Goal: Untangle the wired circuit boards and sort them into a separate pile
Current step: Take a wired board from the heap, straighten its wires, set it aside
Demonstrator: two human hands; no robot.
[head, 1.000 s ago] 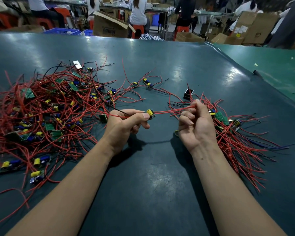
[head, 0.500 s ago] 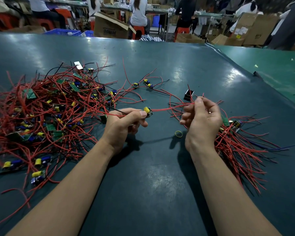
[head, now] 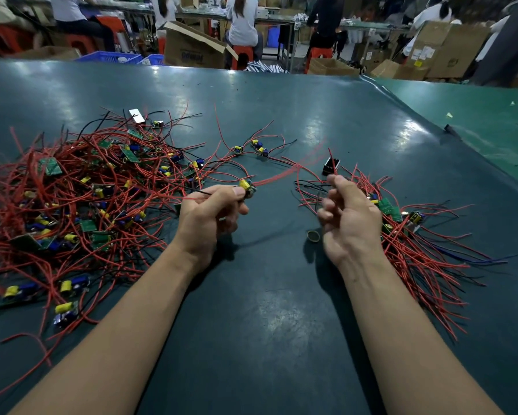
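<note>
Red wires everywhere on a dark teal tabletop (head: 266, 310). Large tangle (head: 81, 199) of wired boards covers the left half, reaching the left edge. Smaller sorted pile (head: 410, 244) lies toward the right edge, its wires fanned toward the near right.

Left hand (head: 209, 217): fingers curled, thumb and forefinger pinching one board (head: 247, 187) with a yellow capacitor, held above the tabletop between the two piles, just beside the tangle's right fringe. Red leads (head: 284, 173) run from the board up and to the right, motion-blurred; a thin black lead trails left from the pinch toward the tangle.

Right hand (head: 350, 223): raised above the left margin of the sorted pile, fingers loosely curled and slightly apart, thumb up. One red wire tip shows just above the thumb; cannot tell whether the hand holds it or whether it only lies behind. Fingers are blurred.

Two loose boards (head: 251, 148) with wires lie apart from both piles, toward the far edge, beyond the left hand. Small black part (head: 331, 166) stands just beyond the right hand. Small ring (head: 313, 236) lies on the tabletop between the hands, near the right wrist. White tag (head: 136, 115) sits at the tangle's far edge.

Beyond the far edge: seated people, cardboard boxes, blue crates.
</note>
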